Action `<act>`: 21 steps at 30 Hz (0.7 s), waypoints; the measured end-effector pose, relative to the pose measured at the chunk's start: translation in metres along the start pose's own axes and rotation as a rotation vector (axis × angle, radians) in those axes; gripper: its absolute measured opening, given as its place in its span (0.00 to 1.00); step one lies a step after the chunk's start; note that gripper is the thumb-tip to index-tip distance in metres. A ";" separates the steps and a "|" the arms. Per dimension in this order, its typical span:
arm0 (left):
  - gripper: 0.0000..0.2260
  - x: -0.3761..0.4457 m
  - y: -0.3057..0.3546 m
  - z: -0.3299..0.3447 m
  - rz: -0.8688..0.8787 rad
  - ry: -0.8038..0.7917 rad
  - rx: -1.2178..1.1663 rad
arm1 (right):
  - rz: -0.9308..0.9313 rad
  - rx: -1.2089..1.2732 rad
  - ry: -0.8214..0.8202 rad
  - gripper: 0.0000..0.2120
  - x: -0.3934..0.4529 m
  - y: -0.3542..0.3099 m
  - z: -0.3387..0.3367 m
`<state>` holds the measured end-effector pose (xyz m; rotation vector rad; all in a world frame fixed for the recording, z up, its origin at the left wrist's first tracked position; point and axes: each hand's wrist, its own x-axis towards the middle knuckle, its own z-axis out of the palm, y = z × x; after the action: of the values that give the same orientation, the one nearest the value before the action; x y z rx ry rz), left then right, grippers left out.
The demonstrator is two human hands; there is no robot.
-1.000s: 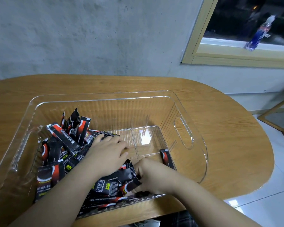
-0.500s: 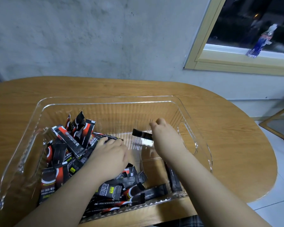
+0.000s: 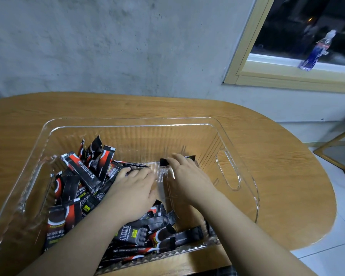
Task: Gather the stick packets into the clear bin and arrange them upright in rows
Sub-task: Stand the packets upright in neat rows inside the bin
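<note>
A clear bin (image 3: 247,148) with handle cut-outs stands on the wooden table (image 3: 287,176). Several black-and-red stick packets (image 3: 84,172) lie heaped in its left and near parts. My left hand (image 3: 133,188) rests flat on the heap, fingers straight and pointing right. Deep in the bin's right half, my right hand (image 3: 187,174) holds one black packet (image 3: 164,162) sideways near the far wall. The packet's ends stick out on both sides of my fingers. The bin floor under my right hand is bare.
A grey concrete wall runs behind the table. A window with a pale frame (image 3: 245,56) sits at the upper right, with a blue plastic bottle (image 3: 315,52) on its sill. Tiled floor and part of a wooden frame (image 3: 335,140) show at the right.
My right hand took a packet from the near pile and carried it to the far right part of the bin. My left hand stayed on the heap.
</note>
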<state>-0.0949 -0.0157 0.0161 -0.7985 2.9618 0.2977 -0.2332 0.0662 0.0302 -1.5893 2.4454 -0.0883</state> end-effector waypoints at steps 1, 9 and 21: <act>0.19 0.000 0.000 0.000 -0.001 -0.001 -0.003 | 0.007 0.000 -0.057 0.30 0.003 -0.001 0.001; 0.22 0.000 0.000 0.001 0.002 -0.006 -0.002 | 0.148 -0.012 -0.254 0.34 0.005 0.009 0.013; 0.27 0.000 0.000 0.002 0.007 0.041 -0.018 | 0.136 -0.032 -0.275 0.32 -0.001 0.007 0.010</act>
<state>-0.0946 -0.0153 0.0137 -0.8061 3.0050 0.3119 -0.2371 0.0710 0.0200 -1.3403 2.3391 0.1807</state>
